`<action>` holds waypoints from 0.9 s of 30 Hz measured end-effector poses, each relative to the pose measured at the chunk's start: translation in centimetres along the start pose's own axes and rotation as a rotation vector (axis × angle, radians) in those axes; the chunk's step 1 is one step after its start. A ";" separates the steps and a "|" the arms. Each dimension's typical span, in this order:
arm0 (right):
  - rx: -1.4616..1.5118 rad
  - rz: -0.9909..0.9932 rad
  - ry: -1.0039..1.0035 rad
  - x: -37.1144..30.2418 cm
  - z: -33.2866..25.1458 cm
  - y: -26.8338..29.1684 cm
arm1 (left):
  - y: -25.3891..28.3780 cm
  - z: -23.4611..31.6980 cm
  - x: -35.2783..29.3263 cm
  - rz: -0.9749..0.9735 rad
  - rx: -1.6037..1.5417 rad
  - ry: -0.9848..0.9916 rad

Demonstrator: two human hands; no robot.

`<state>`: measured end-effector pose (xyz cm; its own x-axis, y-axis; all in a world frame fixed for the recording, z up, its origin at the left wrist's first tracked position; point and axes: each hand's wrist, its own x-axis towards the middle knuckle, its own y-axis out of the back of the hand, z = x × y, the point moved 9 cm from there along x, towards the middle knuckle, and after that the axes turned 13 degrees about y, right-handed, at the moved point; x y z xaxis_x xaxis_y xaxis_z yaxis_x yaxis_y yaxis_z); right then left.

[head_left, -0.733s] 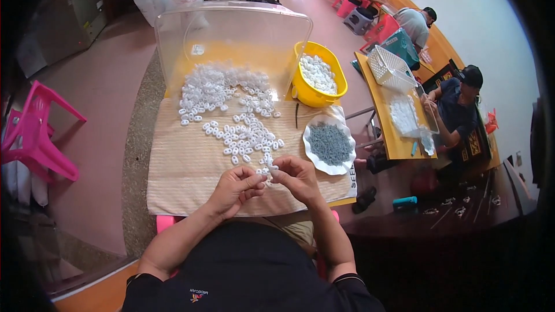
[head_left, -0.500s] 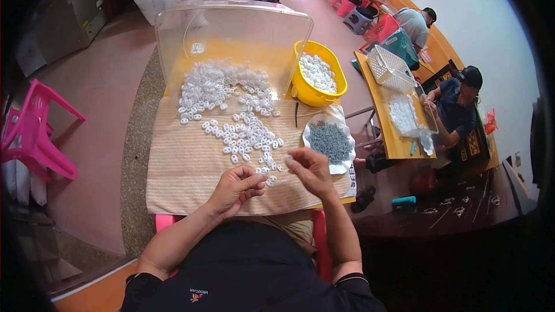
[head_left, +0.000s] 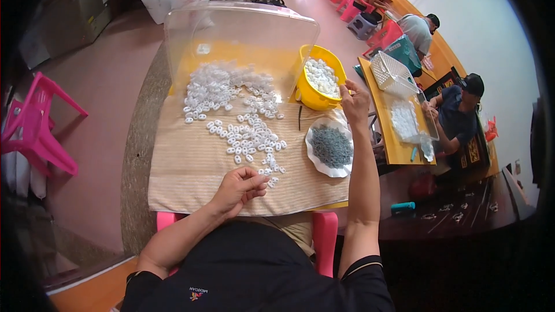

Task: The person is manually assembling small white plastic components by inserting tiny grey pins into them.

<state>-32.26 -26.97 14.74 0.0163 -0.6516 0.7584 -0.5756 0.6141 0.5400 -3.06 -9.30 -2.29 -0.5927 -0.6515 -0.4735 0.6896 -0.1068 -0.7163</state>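
Observation:
My left hand (head_left: 241,189) is low over the striped cloth, thumb and forefinger pinched together. Its tips are beside a few loose white oval plastic pieces with two holes (head_left: 272,182); whatever is in the pinch is too small to make out. Stretched out to the right, my right hand (head_left: 355,105) is at the right rim of a yellow tub (head_left: 315,101), fingers curled together. I cannot see what they hold. White pieces (head_left: 321,76) fill much of the tub. More of the two-holed pieces (head_left: 245,136) lie scattered in front of my left hand.
A clear plastic bin (head_left: 243,26) lies tipped behind a big heap of white pieces (head_left: 211,86). A white scalloped dish (head_left: 315,158) holds small grey-blue parts (head_left: 330,145). A thin dark stick (head_left: 299,118) lies nearby. At right, a co-worker (head_left: 454,110) sits at another table (head_left: 399,153).
My right hand has moved from beside the left hand, up and right to the yellow tub's rim. The left hand stays in nearly the same place. The whole view has shifted slightly.

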 end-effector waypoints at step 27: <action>0.118 -0.817 0.114 -13.8 -14.3 -9.6 | 1.4 0.2 0.2 0.030 -0.071 -0.054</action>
<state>-15.21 -17.51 4.31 0.5448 -0.8190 0.1800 -0.4285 -0.0873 0.8993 -2.09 -9.74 -3.29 -0.5476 -0.6933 -0.4684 0.6745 -0.0345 -0.7375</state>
